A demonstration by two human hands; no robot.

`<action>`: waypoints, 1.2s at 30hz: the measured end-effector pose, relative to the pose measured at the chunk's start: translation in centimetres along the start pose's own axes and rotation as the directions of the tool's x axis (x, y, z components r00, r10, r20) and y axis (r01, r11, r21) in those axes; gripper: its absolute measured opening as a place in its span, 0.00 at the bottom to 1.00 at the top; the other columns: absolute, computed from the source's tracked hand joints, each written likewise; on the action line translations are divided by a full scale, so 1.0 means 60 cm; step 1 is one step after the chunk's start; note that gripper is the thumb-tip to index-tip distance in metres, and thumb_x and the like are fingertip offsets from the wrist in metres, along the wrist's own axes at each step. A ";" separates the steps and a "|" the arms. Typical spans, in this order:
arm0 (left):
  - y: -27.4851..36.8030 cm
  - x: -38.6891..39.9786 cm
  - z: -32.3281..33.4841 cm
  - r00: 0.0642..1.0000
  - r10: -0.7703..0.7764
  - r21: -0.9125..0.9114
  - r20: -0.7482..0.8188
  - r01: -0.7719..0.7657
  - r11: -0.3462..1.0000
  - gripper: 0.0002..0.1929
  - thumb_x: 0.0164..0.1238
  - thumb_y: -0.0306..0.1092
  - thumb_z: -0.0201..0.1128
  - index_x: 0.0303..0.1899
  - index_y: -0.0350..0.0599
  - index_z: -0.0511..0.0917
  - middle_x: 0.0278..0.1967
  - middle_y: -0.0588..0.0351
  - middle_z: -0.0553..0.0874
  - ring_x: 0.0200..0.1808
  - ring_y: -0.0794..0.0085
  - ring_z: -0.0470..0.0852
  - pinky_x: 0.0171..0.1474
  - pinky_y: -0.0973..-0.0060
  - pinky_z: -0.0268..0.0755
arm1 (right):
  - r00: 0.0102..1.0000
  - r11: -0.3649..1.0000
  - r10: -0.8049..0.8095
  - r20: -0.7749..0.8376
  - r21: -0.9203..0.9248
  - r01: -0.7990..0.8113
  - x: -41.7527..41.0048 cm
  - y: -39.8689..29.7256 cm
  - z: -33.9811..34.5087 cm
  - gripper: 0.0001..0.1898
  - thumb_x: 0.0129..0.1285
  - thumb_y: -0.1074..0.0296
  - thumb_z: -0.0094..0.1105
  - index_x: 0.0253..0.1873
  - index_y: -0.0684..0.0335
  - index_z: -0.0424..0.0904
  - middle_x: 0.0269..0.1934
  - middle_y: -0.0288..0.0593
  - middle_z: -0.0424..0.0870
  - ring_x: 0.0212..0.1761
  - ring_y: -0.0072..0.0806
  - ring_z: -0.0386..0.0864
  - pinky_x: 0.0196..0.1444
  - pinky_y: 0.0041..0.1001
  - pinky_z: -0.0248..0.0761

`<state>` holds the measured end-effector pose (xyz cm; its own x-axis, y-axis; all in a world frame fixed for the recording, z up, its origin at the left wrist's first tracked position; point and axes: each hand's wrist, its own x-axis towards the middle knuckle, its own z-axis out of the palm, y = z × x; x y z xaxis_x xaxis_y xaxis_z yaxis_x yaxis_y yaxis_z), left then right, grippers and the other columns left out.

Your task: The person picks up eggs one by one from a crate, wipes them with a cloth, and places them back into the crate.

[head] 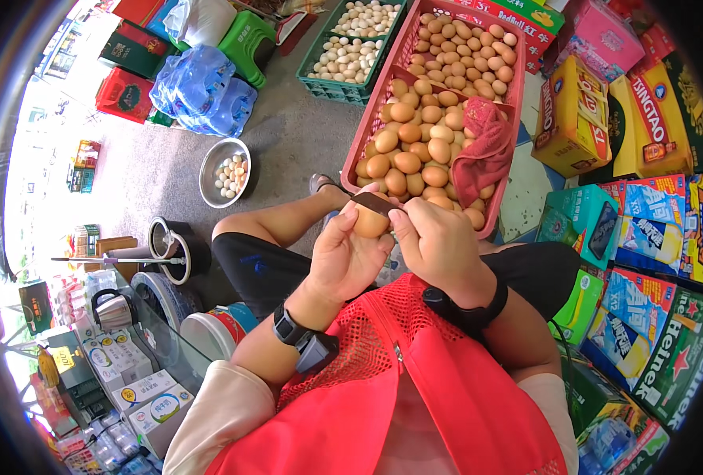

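Note:
A brown egg (370,224) rests in the fingers of my left hand (348,258), above my lap. My right hand (440,246) grips a thin dark flat strip (376,203), whose material I cannot make out. The strip lies across the egg's upper side. Just beyond my hands stands a long red plastic crate (351,161) with brown eggs (409,132) in its near and far sections. A crumpled red towel (483,148) drapes over the eggs on the near section's right side.
A green plastic crate (333,89) of paler eggs stands beyond on the left. Nearer, a steel bowl (207,178) holding eggs sits on the concrete floor. Stacked drink cartons (633,332) line my right, one bearing a smartphone (602,230). A glass-topped counter (176,350) is at left.

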<state>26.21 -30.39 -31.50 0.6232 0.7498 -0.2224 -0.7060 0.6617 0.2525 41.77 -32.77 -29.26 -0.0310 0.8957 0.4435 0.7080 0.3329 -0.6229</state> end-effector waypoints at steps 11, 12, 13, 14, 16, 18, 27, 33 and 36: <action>-0.004 0.000 -0.005 0.999 0.032 0.011 0.035 -0.033 0.999 0.23 0.75 0.40 0.46 0.67 0.45 0.62 0.60 0.50 0.74 0.59 0.65 0.73 0.58 0.70 0.67 | 0.998 0.999 -0.032 0.049 -0.013 0.033 -0.001 -0.009 -0.003 0.12 0.65 0.64 0.57 0.28 0.62 0.72 0.22 0.46 0.78 0.21 0.42 0.77 0.22 0.37 0.69; -0.004 0.002 -0.005 0.999 0.027 0.007 0.021 -0.027 1.000 0.23 0.75 0.40 0.46 0.67 0.45 0.62 0.60 0.50 0.74 0.60 0.64 0.73 0.59 0.69 0.67 | 1.000 1.000 -0.004 0.029 -0.021 0.004 0.005 -0.008 -0.007 0.12 0.65 0.64 0.57 0.28 0.62 0.72 0.22 0.46 0.78 0.20 0.42 0.77 0.22 0.37 0.69; -0.004 0.002 -0.005 1.000 0.022 0.003 0.007 -0.022 1.000 0.23 0.75 0.39 0.46 0.67 0.44 0.62 0.60 0.50 0.74 0.60 0.63 0.73 0.60 0.68 0.67 | 1.000 0.999 0.025 0.009 -0.028 -0.025 0.008 -0.008 -0.009 0.12 0.65 0.64 0.56 0.28 0.63 0.73 0.22 0.46 0.78 0.20 0.42 0.77 0.21 0.37 0.69; -0.006 0.001 0.001 1.000 0.022 0.003 0.007 -0.022 1.000 0.23 0.75 0.39 0.46 0.67 0.44 0.62 0.60 0.50 0.74 0.60 0.63 0.73 0.60 0.68 0.67 | 1.000 0.999 0.025 0.009 -0.027 -0.025 0.005 -0.008 -0.007 0.12 0.65 0.64 0.56 0.28 0.63 0.73 0.22 0.46 0.78 0.20 0.42 0.77 0.21 0.37 0.69; -0.010 0.001 0.018 0.986 0.053 0.040 -0.160 -0.047 0.998 0.22 0.76 0.41 0.46 0.65 0.44 0.64 0.59 0.51 0.75 0.57 0.65 0.75 0.51 0.70 0.70 | 0.997 0.998 -0.065 0.040 0.024 0.064 -0.005 -0.007 0.002 0.12 0.66 0.64 0.56 0.29 0.63 0.73 0.20 0.47 0.77 0.19 0.43 0.76 0.21 0.37 0.67; 0.002 0.002 -0.003 0.999 0.017 0.023 -0.047 -0.016 1.000 0.22 0.77 0.42 0.46 0.65 0.43 0.64 0.59 0.52 0.75 0.56 0.65 0.76 0.48 0.72 0.71 | 0.998 0.999 0.027 -0.055 0.027 -0.026 0.017 0.016 -0.017 0.13 0.67 0.64 0.55 0.29 0.63 0.72 0.20 0.48 0.76 0.19 0.44 0.76 0.21 0.38 0.66; 0.019 0.008 -0.003 0.998 -0.057 0.031 0.008 0.057 0.998 0.21 0.77 0.42 0.44 0.65 0.46 0.64 0.59 0.51 0.75 0.53 0.60 0.79 0.39 0.77 0.75 | 0.978 0.969 0.195 -0.069 0.166 -0.181 0.016 0.031 -0.034 0.13 0.68 0.65 0.55 0.28 0.64 0.71 0.18 0.50 0.72 0.18 0.47 0.73 0.20 0.39 0.62; 0.010 0.008 -0.005 1.000 -0.012 0.053 0.004 0.012 0.999 0.21 0.77 0.43 0.43 0.65 0.47 0.64 0.62 0.51 0.74 0.61 0.64 0.74 0.52 0.68 0.73 | 0.998 0.999 0.024 -0.051 0.024 -0.023 0.005 0.016 -0.004 0.12 0.67 0.65 0.55 0.29 0.63 0.72 0.19 0.48 0.75 0.19 0.46 0.74 0.20 0.39 0.65; 0.005 0.009 0.000 1.000 0.007 0.106 -0.002 -0.007 0.994 0.21 0.77 0.42 0.42 0.65 0.46 0.64 0.63 0.51 0.73 0.65 0.65 0.70 0.61 0.63 0.66 | 0.998 0.996 0.065 -0.007 0.068 -0.064 0.007 0.016 0.005 0.13 0.66 0.63 0.56 0.30 0.64 0.73 0.22 0.48 0.77 0.23 0.44 0.78 0.23 0.39 0.69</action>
<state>26.35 -29.77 -31.54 0.6176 0.7545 -0.2220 -0.6707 0.6527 0.3524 42.25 -32.01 -29.87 0.0202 0.9133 0.4068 0.6587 0.2940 -0.6926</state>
